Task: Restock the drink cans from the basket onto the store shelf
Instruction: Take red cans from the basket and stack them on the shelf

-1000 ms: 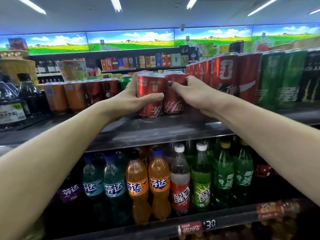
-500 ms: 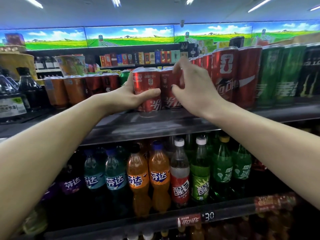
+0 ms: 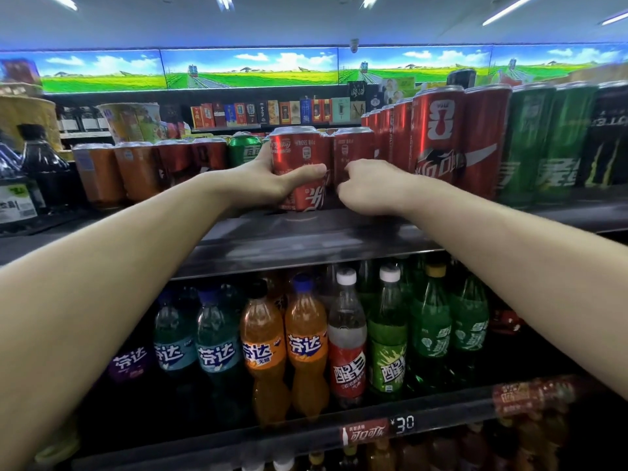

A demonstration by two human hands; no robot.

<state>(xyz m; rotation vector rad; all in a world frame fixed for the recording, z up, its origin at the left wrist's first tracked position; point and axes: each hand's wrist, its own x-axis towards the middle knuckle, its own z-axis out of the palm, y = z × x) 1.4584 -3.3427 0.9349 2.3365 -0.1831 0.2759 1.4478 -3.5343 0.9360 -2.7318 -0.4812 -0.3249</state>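
Left hand (image 3: pixel 272 180) is gripping a red can (image 3: pixel 299 164) standing on the shelf (image 3: pixel 306 239); right hand (image 3: pixel 367 188) is curling beside the neighbouring can (image 3: pixel 353 154), contact unclear; sliding the can flush and upright should be keeping the row tidy.

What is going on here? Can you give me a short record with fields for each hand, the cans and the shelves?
left hand: left hand has its grip round a short red can on the upper shelf
right hand: right hand curled in front of a second short red can; grip unclear
right neighbours: tall red cans, then tall green cans
left neighbours: orange cans
lower shelf: soda bottles
basket: not in view
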